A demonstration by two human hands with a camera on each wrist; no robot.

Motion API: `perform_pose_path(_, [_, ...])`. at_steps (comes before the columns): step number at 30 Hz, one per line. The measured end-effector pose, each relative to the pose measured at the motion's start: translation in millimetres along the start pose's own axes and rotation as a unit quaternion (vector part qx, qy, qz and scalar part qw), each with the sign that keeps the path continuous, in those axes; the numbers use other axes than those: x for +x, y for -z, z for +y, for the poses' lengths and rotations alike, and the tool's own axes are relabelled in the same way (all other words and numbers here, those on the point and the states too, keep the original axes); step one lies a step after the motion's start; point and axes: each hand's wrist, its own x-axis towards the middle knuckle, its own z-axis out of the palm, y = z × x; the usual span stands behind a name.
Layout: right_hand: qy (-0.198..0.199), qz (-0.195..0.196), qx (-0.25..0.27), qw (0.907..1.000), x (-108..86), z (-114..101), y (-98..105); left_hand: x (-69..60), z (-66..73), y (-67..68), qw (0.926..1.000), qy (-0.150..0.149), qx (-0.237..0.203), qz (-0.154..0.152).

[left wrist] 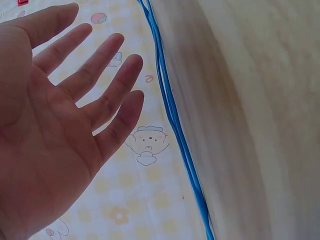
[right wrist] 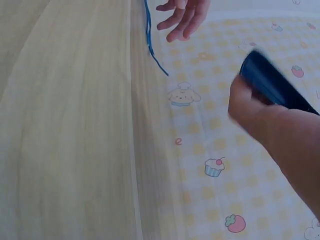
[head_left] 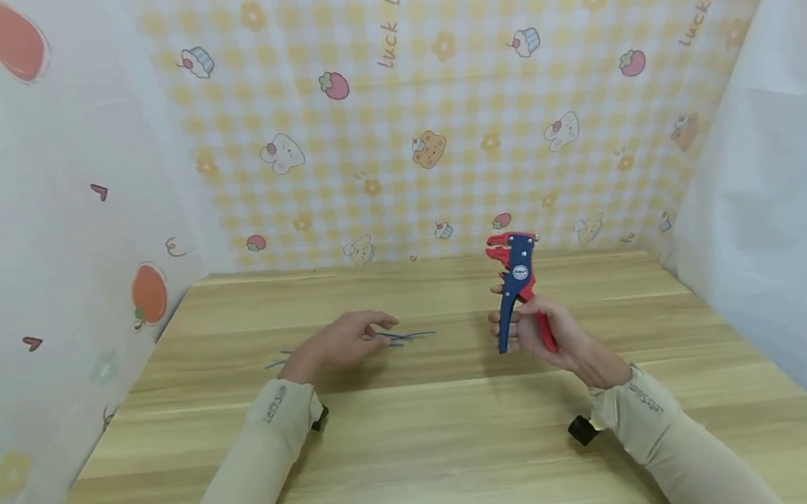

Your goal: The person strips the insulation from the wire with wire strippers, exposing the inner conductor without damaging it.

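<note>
Left hand (head_left: 342,342): fingers apart, loosely bent, palm above the tabletop (head_left: 437,466). Blue wires (head_left: 417,334): several, lying beneath that hand, ends showing on either side of it. Red-and-blue wire stripper (head_left: 518,259): upright, head above the right grip, handles spread. Right hand (head_left: 555,334): clamped on those handles.

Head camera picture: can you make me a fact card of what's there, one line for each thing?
Left hand: fingers spread, holding nothing, above the blue wires
Right hand: holding the red-and-blue tool
Tool position: held up, jaws at the top
Wire position: lying on the wooden table
Back wall: yellow-and-white checks, with cupcakes and strawberries
Sleeves: beige, both with dark writing
</note>
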Motion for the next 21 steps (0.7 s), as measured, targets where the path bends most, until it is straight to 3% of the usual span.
perform_pose_path(5, [-0.002,0.014,0.007,0.9999,6.1,3,2,2.9,-1.2,-1.7,0.9999,0.007,-0.005,0.009])
perform_pose_path(15, [-0.026,-0.018,0.005,0.9995,17.3,21,6,18.5,1.3,-7.6,0.9966,0.042,0.012,0.069])
perform_pose_path(21, [-0.040,-0.008,-0.004,0.9992,21.0,22,6,27.5,-2.1,-8.2,0.9957,0.055,0.023,0.072])
